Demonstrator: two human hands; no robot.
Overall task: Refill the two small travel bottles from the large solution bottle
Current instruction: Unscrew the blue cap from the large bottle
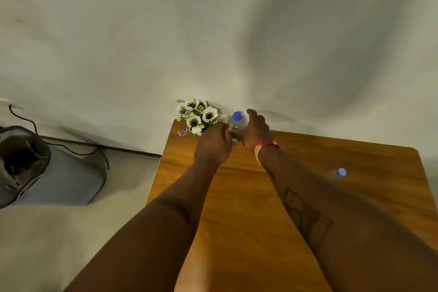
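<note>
wood table (260,197) | flower pot (198,117) far-left corner | sm bottle (340,172) right

Bottle (237,123) right of flowers (198,115), on table (248,197).

Dim, warm light leaves broad soft shadows on the wall (272,42), wide-angle bending warps the edges, and everything looks slightly blurred.

Readable text: none.
Small packet (182,132) beside the flowers (198,115): print too blurred to read.
</note>
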